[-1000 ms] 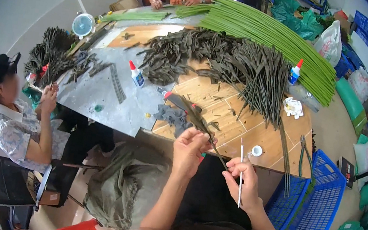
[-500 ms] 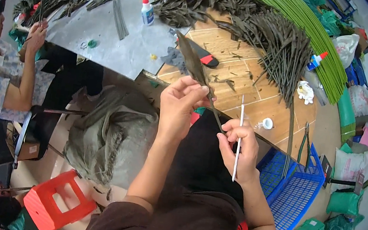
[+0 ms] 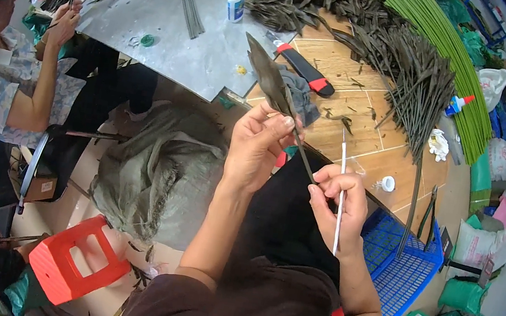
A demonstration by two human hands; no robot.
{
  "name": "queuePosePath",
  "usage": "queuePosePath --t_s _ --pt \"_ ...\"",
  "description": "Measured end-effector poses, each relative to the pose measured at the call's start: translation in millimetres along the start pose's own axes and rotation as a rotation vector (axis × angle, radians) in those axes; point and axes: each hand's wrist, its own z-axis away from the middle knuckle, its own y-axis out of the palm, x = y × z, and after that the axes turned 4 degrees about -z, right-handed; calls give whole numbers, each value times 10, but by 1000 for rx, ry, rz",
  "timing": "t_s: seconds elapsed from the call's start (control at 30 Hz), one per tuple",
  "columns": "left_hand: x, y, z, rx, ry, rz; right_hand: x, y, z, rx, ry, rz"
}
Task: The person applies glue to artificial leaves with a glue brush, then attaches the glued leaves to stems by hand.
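Note:
Between my hands slants a dark brown-green artificial leaf (image 3: 267, 73) on a thin stem. My left hand (image 3: 260, 139) pinches it where blade and stem meet. At the stem's lower end my right hand (image 3: 340, 201) grips with thumb and forefinger, while a slim white stick with a thin pointed tip (image 3: 344, 156) is also held upright among its fingers. Just beyond the leaf lie a black-and-red utility knife (image 3: 306, 70) and a crumpled grey cloth (image 3: 302, 98) on the table.
Dark leaves with stems (image 3: 410, 84) are heaped on the wooden table, beside green stems (image 3: 440, 42). A glue bottle (image 3: 235, 0) stands on the grey sheet (image 3: 156, 17). Blue baskets (image 3: 404, 268) are at my right, a red stool (image 3: 78, 259) lower left. Another person (image 3: 27, 76) works at left.
The view has shifted, so the table things sit farther right and the knife shows more fully. Both hands keep their hold on the leaf, now tilted slightly more.

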Motion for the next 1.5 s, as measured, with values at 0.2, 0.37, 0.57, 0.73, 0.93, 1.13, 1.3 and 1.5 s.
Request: queuePosePath --t_s 0.2,0.37,0.57,0.73,0.93,1.13,1.3,1.5 --pt "-61 -27 -23 38 24 63 137 14 -100 65 -62 133" --pt "-29 -70 20 58 -3 46 154 -49 -89 133 -68 125" --pt "-16 101 -3 99 -24 27 342 -317 -309 134 -244 295" --pt "87 197 50 128 -34 34 519 -616 -705 49 -381 345" --pt "267 298 49 138 -115 3 585 -851 -1416 -73 -638 451" --pt "318 326 28 148 -112 -37 648 -1201 -1759 -88 -643 475" --pt "355 214 45 144 -128 33 573 -1855 -1580 -123 -492 621" --pt "480 198 -27 116 -179 8 463 -3872 -920 -537 -440 727"
